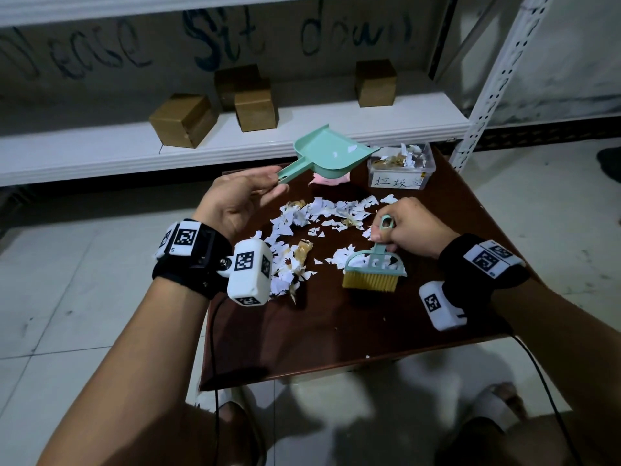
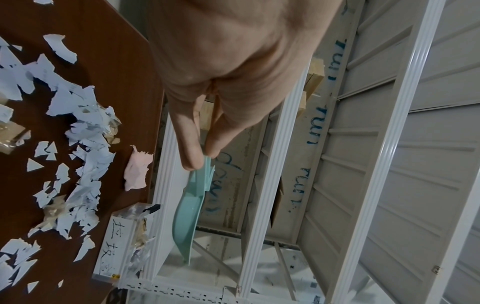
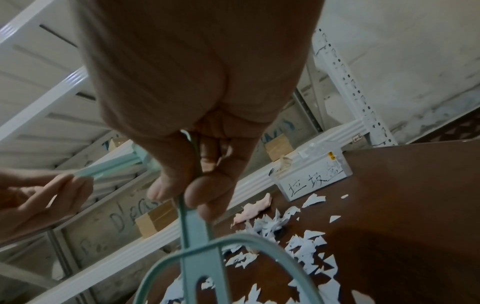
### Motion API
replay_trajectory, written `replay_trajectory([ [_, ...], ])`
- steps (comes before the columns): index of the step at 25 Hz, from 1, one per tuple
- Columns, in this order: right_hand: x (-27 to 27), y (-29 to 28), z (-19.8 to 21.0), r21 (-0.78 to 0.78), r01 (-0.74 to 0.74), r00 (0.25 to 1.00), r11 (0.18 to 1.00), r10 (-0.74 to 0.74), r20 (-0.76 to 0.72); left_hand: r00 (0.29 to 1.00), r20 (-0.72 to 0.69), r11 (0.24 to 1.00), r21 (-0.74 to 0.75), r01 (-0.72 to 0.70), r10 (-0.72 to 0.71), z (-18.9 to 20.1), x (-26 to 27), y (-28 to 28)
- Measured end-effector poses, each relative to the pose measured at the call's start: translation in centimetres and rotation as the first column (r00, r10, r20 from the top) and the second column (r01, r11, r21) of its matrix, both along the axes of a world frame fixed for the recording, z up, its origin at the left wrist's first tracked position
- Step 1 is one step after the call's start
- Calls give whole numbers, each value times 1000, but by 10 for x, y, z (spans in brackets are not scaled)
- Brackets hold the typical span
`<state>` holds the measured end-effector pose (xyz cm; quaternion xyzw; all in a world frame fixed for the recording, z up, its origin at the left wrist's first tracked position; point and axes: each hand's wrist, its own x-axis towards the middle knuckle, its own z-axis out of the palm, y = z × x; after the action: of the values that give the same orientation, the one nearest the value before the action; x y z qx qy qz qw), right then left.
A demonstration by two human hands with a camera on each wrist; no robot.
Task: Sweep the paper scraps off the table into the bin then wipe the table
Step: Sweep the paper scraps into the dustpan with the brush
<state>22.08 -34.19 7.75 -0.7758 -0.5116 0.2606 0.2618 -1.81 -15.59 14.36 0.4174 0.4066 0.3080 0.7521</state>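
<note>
White paper scraps (image 1: 316, 227) lie scattered over the brown table (image 1: 336, 331), mixed with bits of tan wrapper. My left hand (image 1: 242, 196) pinches the handle end of a mint dustpan (image 1: 331, 153), raised and tilted beside the clear labelled bin (image 1: 400, 168), which holds scraps. In the left wrist view my fingertips (image 2: 193, 158) pinch the dustpan (image 2: 187, 216) handle. My right hand (image 1: 403, 227) grips the handle of a mint hand brush (image 1: 371, 270), its yellow bristles on the table near me. The right wrist view shows the brush (image 3: 197, 236) handle gripped in my fingers.
A pink cloth (image 1: 331, 179) lies under the dustpan at the table's far edge. Behind stands a white shelf (image 1: 201, 146) with several brown boxes (image 1: 183, 119). A shelf upright (image 1: 487, 89) rises at the right. Tiled floor surrounds the table.
</note>
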Motion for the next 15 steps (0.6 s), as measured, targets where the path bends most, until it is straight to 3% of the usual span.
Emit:
replay_trajectory([
  [5, 18, -17, 11, -126, -107, 974, 986, 79, -211, 1000, 2, 1000, -1, 9, -9, 1, 2, -3],
  [12, 38, -34, 6, -370, -252, 967, 894, 215, -139, 1000, -8, 1000, -2, 25, -25, -3, 9, -4],
  [15, 41, -38, -1, -428, -248, 968, 869, 234, -87, 999, -11, 999, -3, 35, -35, -4, 11, -6],
])
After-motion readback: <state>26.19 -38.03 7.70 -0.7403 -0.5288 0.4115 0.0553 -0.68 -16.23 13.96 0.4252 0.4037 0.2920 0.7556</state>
